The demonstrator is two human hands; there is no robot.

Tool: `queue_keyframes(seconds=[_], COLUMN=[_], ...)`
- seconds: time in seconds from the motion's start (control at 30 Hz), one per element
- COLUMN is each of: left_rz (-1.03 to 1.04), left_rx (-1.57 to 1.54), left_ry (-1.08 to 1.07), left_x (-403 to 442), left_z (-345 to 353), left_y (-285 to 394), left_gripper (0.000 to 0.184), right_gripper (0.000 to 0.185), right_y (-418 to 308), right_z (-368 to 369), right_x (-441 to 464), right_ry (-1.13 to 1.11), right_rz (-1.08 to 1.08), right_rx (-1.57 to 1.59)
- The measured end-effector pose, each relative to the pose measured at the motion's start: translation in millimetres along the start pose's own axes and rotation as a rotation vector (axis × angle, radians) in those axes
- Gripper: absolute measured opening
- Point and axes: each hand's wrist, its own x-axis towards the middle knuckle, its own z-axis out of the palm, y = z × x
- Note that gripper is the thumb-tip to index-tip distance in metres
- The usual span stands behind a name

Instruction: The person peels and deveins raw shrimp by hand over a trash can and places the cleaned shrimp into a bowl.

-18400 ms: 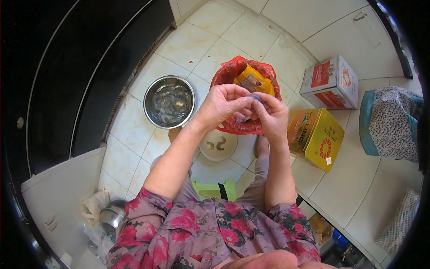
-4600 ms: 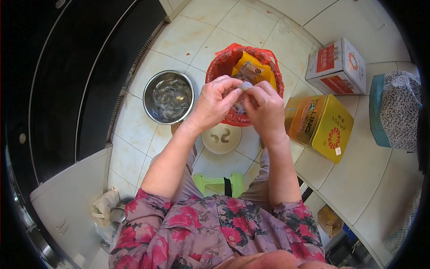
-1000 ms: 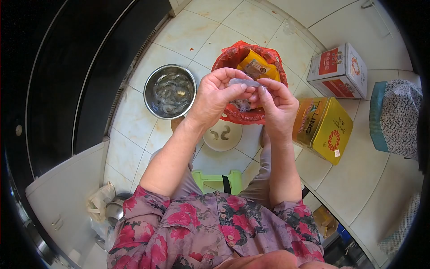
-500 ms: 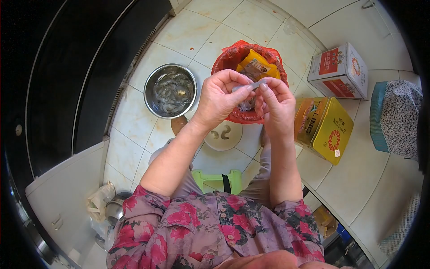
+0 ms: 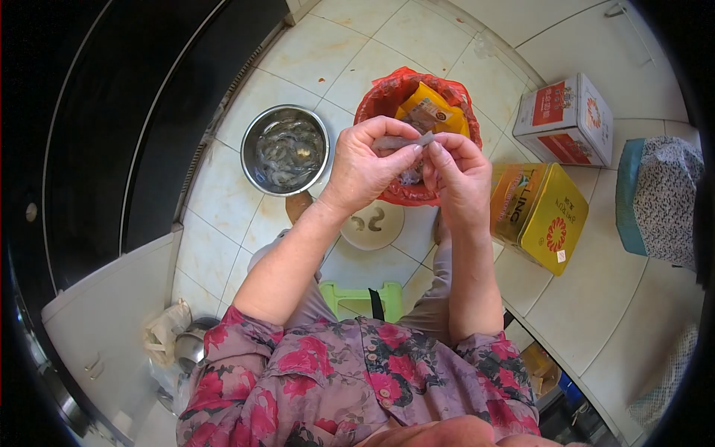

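A grey, raw shrimp (image 5: 406, 141) lies between my two hands, above a bin lined with a red plastic bag (image 5: 372, 100). My left hand (image 5: 370, 156) pinches its body between thumb and fingers. At its other end, the thumb and fingertips of my right hand (image 5: 459, 167) are closed on the tip. Below my wrists a white bowl (image 5: 387, 237) holds a few curled grey shrimp. To the left, a steel basin (image 5: 246, 165) contains many shrimp in water. Part of the bin's contents is hidden behind my hands.
In the bin sits a yellow packet (image 5: 436, 112). A yellow tin (image 5: 555, 216) and a white-and-red box (image 5: 562, 119) stand at the right. A green stool (image 5: 361, 294) is between my legs. A patterned cloth cover (image 5: 666, 194) is at the far right.
The fingertips of both hands have drawn closer together on the shrimp. More of its body now shows along my left fingers. The basin, bowl and bin stay in place.
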Motion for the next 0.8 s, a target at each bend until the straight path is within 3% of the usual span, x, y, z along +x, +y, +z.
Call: queue_keyframes(seconds=[0.33, 0.8], left_rz=[0.021, 0.327], left_rx=[0.040, 0.432], left_ry=[0.026, 0.105], left_x=[-1.1, 0.2], left_z=[0.7, 2.3], left_y=[1.2, -0.5], left_gripper=[0.012, 0.012], right_gripper=[0.011, 0.004], right_y=[2.4, 0.6], right_z=[2.5, 2.4], right_x=[-0.9, -2.3], right_ry=[0.021, 0.064], right_rz=[-0.112, -0.157], right_rx=[-0.262, -0.325])
